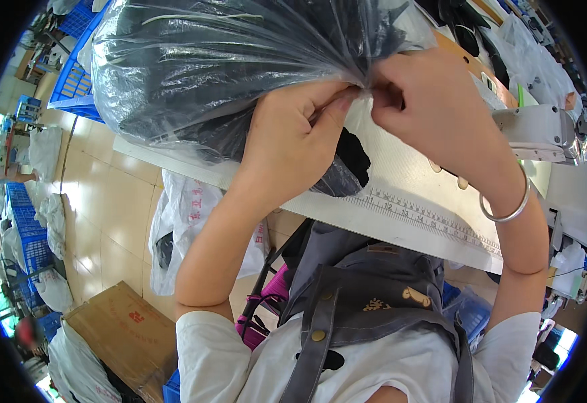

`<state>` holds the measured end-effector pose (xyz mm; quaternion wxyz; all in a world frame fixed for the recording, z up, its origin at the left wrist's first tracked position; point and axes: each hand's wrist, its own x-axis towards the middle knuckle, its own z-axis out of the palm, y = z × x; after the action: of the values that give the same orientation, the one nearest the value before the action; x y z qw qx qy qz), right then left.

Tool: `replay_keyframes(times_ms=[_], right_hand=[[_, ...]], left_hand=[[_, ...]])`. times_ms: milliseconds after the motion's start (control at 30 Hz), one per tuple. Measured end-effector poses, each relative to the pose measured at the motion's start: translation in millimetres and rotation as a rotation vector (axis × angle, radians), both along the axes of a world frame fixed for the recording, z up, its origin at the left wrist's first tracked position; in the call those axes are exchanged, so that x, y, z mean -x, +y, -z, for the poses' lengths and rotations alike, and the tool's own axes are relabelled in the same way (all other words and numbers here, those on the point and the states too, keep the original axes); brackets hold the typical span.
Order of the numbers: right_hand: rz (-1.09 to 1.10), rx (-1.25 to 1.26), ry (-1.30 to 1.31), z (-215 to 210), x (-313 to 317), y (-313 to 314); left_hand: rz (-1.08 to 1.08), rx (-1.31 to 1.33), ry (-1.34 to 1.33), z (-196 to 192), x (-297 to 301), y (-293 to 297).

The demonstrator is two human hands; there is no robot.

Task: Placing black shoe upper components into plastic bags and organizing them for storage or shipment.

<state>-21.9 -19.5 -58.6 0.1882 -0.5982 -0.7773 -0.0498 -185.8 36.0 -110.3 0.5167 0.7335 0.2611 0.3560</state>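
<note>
A big clear plastic bag (193, 67) full of dark, folded-looking material lies across the table (434, 195). Its gathered neck is pinched between my two hands near the top middle. My left hand (290, 131) grips the bunched plastic with thumb and fingers closed. Close beside it, my right hand (428, 101) is curled with its fingertips at the same gathered spot. Black cloth (352, 158) shows below my left hand, partly under plastic. What exactly sits between the right fingertips is hidden.
A sewing machine (532, 131) stands on the right of the table. A ruler strip (408, 208) runs along the near edge. Blue crates (75, 84), white sacks (186, 215) and a cardboard box (125, 329) stand on the floor at left.
</note>
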Motion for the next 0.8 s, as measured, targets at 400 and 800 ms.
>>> replay_keyframes(times_ms=[400, 800], right_hand=[[0.11, -0.536, 0.19, 47, 5, -6], [0.147, -0.128, 0.663, 41, 0, -24]], left_hand=[[0.057, -0.091, 0.073, 0, 4, 6], [-0.054, -0.163, 0.136, 1, 5, -1]])
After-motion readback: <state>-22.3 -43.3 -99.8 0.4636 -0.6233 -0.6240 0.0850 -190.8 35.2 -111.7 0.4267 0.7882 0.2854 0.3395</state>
